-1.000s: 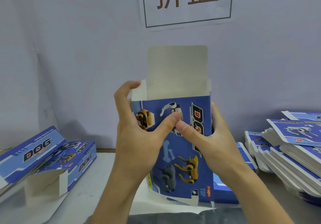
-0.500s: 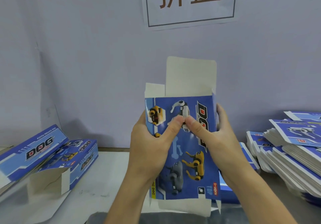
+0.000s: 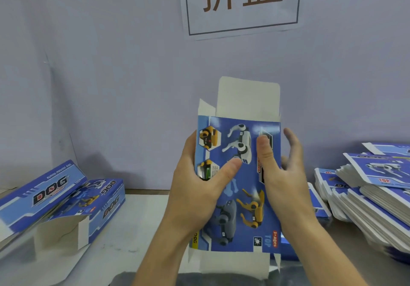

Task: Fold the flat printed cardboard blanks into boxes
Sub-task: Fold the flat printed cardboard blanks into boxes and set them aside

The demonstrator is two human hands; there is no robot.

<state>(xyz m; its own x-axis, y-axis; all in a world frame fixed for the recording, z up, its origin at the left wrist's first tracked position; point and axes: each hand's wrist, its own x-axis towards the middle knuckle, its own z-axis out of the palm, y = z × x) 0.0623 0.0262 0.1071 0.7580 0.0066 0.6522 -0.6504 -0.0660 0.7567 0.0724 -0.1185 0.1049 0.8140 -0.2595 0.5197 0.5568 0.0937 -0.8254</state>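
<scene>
Blue printed cardboard box blank [image 3: 238,183] upright, both hands gripping: left hand [image 3: 195,188], right hand [image 3: 281,181]. Risk: uneven squeeze creases panel; end flaps untucked.

Bare table [image 3: 142,223] lies open between folded boxes [image 3: 66,199] and blank stacks [image 3: 366,197].

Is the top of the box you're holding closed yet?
No, open: the box's white top flap stands straight up, untucked.
</scene>
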